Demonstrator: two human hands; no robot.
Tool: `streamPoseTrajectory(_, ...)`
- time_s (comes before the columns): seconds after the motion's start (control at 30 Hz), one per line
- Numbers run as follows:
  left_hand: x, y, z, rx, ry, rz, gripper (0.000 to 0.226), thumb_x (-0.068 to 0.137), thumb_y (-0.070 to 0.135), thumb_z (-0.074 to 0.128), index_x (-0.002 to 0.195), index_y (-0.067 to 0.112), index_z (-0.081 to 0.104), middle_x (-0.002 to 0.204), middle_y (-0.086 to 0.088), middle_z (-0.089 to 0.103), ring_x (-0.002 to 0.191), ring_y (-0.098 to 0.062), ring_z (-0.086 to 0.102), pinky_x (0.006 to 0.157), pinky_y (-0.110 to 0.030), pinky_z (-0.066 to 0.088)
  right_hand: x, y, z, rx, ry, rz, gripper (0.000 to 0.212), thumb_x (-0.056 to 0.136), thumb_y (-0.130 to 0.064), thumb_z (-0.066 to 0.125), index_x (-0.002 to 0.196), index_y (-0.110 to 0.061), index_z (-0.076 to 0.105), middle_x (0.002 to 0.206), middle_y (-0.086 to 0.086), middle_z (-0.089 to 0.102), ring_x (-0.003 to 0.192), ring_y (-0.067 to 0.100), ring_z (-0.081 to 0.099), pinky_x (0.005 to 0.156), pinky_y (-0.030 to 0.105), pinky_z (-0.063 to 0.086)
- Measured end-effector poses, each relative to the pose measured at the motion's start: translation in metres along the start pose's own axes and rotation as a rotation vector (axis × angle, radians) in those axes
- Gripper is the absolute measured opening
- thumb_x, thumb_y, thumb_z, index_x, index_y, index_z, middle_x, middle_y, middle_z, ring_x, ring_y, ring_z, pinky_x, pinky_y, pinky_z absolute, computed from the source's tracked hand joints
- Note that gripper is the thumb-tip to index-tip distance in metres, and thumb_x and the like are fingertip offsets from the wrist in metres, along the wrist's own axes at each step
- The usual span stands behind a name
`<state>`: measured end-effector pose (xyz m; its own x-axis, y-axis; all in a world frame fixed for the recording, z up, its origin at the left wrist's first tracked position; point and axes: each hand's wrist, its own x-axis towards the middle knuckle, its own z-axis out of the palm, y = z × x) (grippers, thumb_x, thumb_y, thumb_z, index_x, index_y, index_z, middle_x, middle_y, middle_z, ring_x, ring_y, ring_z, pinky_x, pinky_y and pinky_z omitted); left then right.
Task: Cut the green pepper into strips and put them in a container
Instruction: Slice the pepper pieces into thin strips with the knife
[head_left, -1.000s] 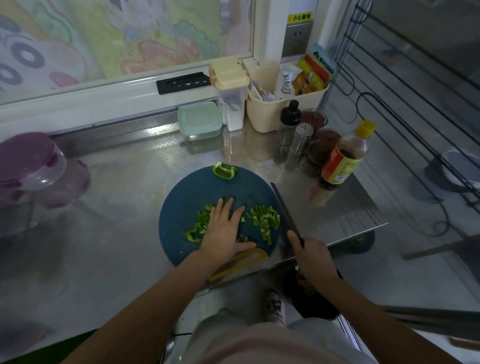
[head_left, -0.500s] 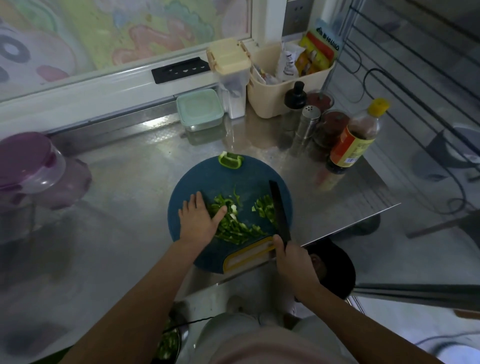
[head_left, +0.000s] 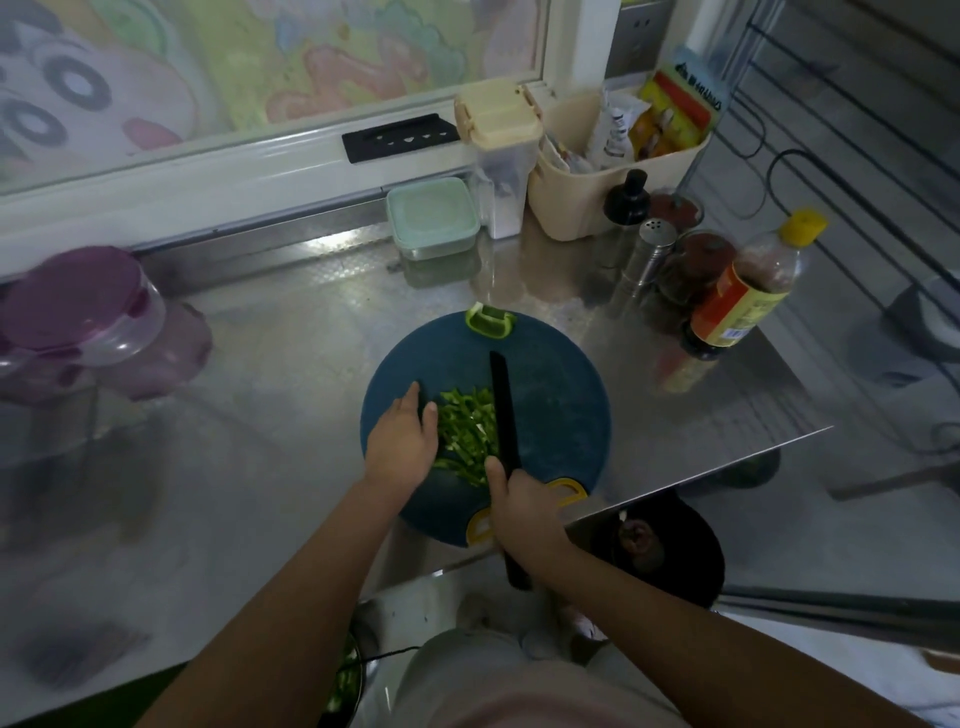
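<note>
Green pepper strips (head_left: 467, 434): thin, bright, heaped mid cutting board (head_left: 561, 415). Left hand (head_left: 400, 441): flat, open, touching heap, holding nothing. Right hand (head_left: 524, 512): closed around knife (head_left: 501, 405). Label writing unreadable

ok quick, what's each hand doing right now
Left hand: open, flat on the cutting board, against the pepper strips.
Right hand: closed on the knife.
</note>
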<state>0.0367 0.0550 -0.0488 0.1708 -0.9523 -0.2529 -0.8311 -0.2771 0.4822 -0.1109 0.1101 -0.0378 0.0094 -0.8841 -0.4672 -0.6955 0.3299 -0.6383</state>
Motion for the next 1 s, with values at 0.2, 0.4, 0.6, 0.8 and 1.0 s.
streamPoseTrajectory(0.2, 0.006, 0.009, -0.002, 0.096, 0.023, -0.036, 0.059, 0.100, 0.024, 0.034, 0.150, 0.006, 0.008, 0.095, -0.015, 0.065, 0.074, -0.025, 0.057, 0.063, -0.038, 0.046, 0.015, 0.004, -0.033, 0.094, -0.032, -0.009, 0.051, 0.098, -0.047, 0.032, 0.065, -0.010, 0.046, 0.068, 0.003, 0.049, 0.065, 0.016, 0.047, 0.060, 0.028, 0.032)
streamPoseTrajectory(0.4, 0.031, 0.033, -0.005, 0.027, -0.070, -0.138, 0.074, 0.095, 0.030, 0.047, 0.150, 0.007, 0.004, 0.131, -0.022, 0.047, 0.109, -0.034, 0.055, 0.083, -0.039, 0.048, 0.047, 0.041, -0.080, 0.073, -0.023, -0.033, 0.027, 0.092, -0.040, 0.053, 0.080, -0.017, 0.052, 0.069, -0.003, 0.051, 0.068, 0.016, 0.054, 0.058, 0.021, 0.041)
streamPoseTrajectory(0.6, 0.054, 0.072, -0.005, -0.115, -0.105, -0.060, 0.070, 0.090, 0.022, 0.057, 0.148, 0.009, 0.020, 0.141, -0.018, 0.039, 0.128, -0.031, 0.041, 0.101, -0.035, 0.037, 0.078, 0.061, -0.110, 0.155, -0.155, 0.058, 0.033, 0.094, -0.037, 0.051, 0.100, -0.006, 0.063, 0.091, 0.013, 0.065, 0.084, 0.025, 0.061, 0.070, 0.032, 0.045)
streamPoseTrajectory(0.8, 0.087, 0.105, -0.007, -0.187, -0.072, -0.151, 0.076, 0.080, 0.029, 0.073, 0.140, 0.007, 0.032, 0.138, -0.016, 0.042, 0.126, -0.031, 0.042, 0.097, -0.032, 0.038, 0.087, 0.071, -0.121, 0.276, -0.228, 0.072, 0.049, 0.093, -0.042, 0.052, 0.099, 0.006, 0.061, 0.078, 0.023, 0.064, 0.066, 0.028, 0.061, 0.061, 0.035, 0.047)
streamPoseTrajectory(1.0, 0.089, 0.135, 0.012, -0.190, 0.164, -0.057, 0.037, 0.082, 0.030, 0.070, 0.110, 0.009, 0.057, 0.110, -0.007, 0.056, 0.100, -0.021, 0.056, 0.082, -0.027, 0.044, 0.093, 0.078, -0.126, 0.396, -0.324, 0.102, 0.032, 0.094, -0.038, 0.052, 0.083, -0.008, 0.049, 0.049, 0.002, 0.035, 0.037, 0.014, 0.033, 0.039, 0.022, 0.029)
